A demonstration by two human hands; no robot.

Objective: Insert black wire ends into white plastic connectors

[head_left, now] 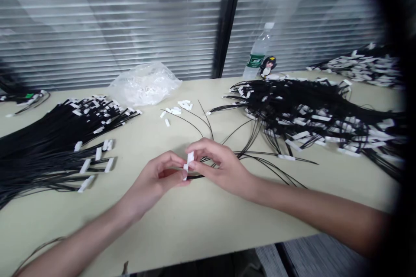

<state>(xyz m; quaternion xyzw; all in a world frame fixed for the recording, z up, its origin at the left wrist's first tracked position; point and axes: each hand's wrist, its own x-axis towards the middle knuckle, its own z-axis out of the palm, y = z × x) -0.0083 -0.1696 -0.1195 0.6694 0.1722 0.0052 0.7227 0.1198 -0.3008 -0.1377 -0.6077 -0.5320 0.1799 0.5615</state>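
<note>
"Where was the white connector [185, 172]?"

"Above the table [182, 225], pinched between thumb and fingers of the left hand [157, 177]; the right hand [224, 165] pinched a second connector [190, 157] right beside it, contact unclear."

"How would they handle?"

"Probably light, stiff, slightly slick; best gripped by the long sides, leaving the limp black wires [196, 176] free."

"And farther out?"

"Loose white pieces [167, 122] lay near a clear plastic bag [146, 84]."

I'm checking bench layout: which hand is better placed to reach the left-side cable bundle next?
Probably the left hand: it is nearer the cable bundle, while the right hand is farther across. Both appear occupied with white connectors.
</note>
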